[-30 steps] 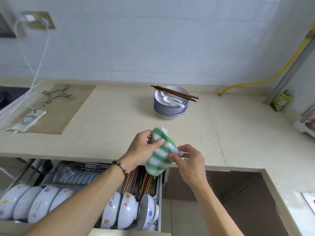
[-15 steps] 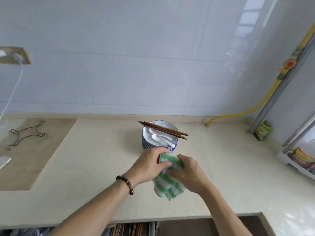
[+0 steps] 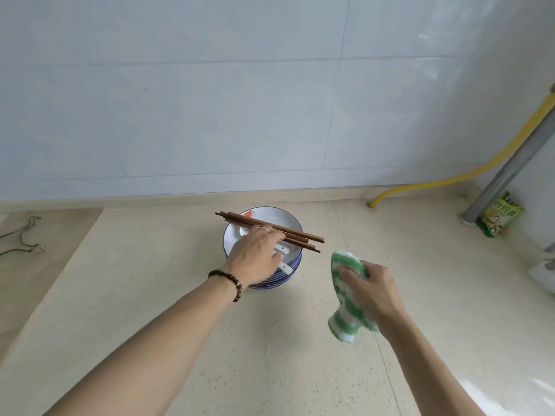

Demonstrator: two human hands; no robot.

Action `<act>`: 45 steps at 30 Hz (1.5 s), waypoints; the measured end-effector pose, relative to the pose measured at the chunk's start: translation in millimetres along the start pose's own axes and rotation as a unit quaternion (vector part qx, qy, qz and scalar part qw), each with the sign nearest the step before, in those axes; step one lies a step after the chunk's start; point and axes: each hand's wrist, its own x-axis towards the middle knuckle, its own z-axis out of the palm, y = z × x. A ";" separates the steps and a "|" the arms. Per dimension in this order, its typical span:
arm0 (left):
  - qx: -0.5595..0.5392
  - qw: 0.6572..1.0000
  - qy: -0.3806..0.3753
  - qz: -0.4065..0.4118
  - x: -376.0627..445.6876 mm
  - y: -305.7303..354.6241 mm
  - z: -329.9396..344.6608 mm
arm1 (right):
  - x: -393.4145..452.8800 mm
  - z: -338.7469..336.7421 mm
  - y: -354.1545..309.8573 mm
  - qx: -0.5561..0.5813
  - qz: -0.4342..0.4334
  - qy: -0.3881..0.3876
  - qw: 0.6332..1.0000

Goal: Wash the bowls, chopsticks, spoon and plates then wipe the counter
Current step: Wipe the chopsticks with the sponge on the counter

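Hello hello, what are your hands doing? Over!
Left hand on chopsticks atop plates. Right hand holds cloth. Spoon lies in top plate. Nothing blocking.

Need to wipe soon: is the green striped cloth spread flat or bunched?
Bunched: the right hand grips the cloth crumpled, its lower end hanging above the counter.
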 end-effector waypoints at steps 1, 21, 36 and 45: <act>0.020 1.000 -0.004 0.006 9.5 -0.5 4.3 | 7.7 0.3 3.3 0.004 0.003 -0.002 1.000; 0.167 0.983 -0.017 0.071 61.7 -16.5 37.5 | 79.5 0.8 20.2 0.043 0.010 -0.059 0.997; 0.208 0.970 -0.004 0.129 60.0 -20.0 42.0 | 63.5 1.2 22.3 0.058 0.016 -0.057 0.997; 0.259 0.953 -0.036 0.151 57.6 -30.7 40.7 | 51.2 -2.6 20.0 0.092 0.020 -0.047 0.994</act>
